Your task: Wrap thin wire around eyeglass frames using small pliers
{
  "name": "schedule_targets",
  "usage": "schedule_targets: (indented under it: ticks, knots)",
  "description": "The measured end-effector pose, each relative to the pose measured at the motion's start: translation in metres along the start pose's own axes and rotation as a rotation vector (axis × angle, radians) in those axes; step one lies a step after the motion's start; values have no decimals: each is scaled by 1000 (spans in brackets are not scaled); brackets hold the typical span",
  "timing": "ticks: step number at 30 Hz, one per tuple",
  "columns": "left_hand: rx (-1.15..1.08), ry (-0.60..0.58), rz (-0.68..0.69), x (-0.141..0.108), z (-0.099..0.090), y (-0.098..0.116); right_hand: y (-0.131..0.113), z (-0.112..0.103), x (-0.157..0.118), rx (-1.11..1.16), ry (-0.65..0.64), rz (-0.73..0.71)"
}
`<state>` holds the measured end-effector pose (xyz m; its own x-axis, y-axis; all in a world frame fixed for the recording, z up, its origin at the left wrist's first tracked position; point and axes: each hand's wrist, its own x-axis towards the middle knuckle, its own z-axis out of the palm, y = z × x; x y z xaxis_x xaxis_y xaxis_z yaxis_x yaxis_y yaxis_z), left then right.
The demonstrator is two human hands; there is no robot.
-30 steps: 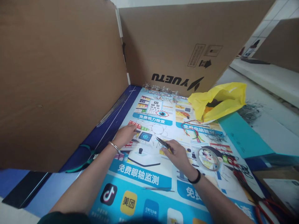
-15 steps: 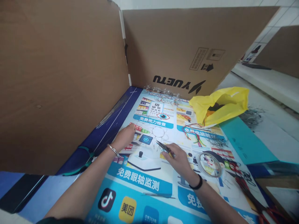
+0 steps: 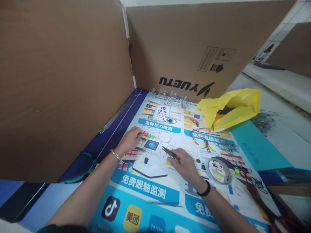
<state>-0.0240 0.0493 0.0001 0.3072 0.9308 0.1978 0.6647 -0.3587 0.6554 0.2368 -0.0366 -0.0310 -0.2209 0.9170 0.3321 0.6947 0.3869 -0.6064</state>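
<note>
Near the middle of the printed poster on the bench, a flower-like outline of thin wire lies just beyond the tips of the needle-nose pliers, towards twelve o'clock. The right hand has its fingers closed around the handles; I can't make out whether the tips are biting any wire. At ten o'clock from the pliers, the left hand has its fingertips drawn together close by the outline, though I cannot tell if a strand is pinched there. To me this looks like careful shaping or adjusting of the wire. A good next move calls for a steady hold with the left and a light, well-aligned nip with the tips, so the loops don't get bent. Yellow bag at one o'clock, coloured strands at two, red-handled scissors out at four.
</note>
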Motion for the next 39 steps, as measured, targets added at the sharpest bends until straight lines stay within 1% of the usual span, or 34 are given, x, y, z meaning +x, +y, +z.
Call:
schedule_targets:
  ticks: [3, 5, 6, 7, 8, 10, 14, 17, 24, 29, 35, 39]
  knots:
    - [-178, -20, -35, -1, 3, 11, 2, 4, -2, -37, 74, -84]
    - [-630, -66, -232, -4, 6, 20, 1, 6, -3, -111, 132, -142]
    - [-819, -114, -313, -6, 8, 25, 0, 6, -4, -164, 149, -166]
    - [-957, -161, -383, -7, 11, 30, -1, 5, -5, -222, 159, -188]
    - [-1041, -182, -439, -9, 14, 34, -3, 3, -5, -284, 161, -205]
    - [-1123, -208, -502, -13, 19, 42, -6, -2, -6, -409, 156, -235]
    - [-1215, -230, -563, -18, 25, 52, -13, -12, -7, -625, 114, -313]
    - [-1242, -263, -590, -19, 26, 56, -14, -14, -8, -689, 86, -376]
    - [-1189, -321, -612, -21, 28, 55, -13, -14, -10, -703, 88, -436]
    - [-1165, -344, -612, -21, 26, 57, -12, -14, -10, -686, 62, -430]
    - [-1116, -335, -616, -21, 25, 61, -11, -13, -11, -676, 36, -421]
    - [-1089, -344, -581, -22, 26, 58, -13, -14, -10, -661, 13, -408]
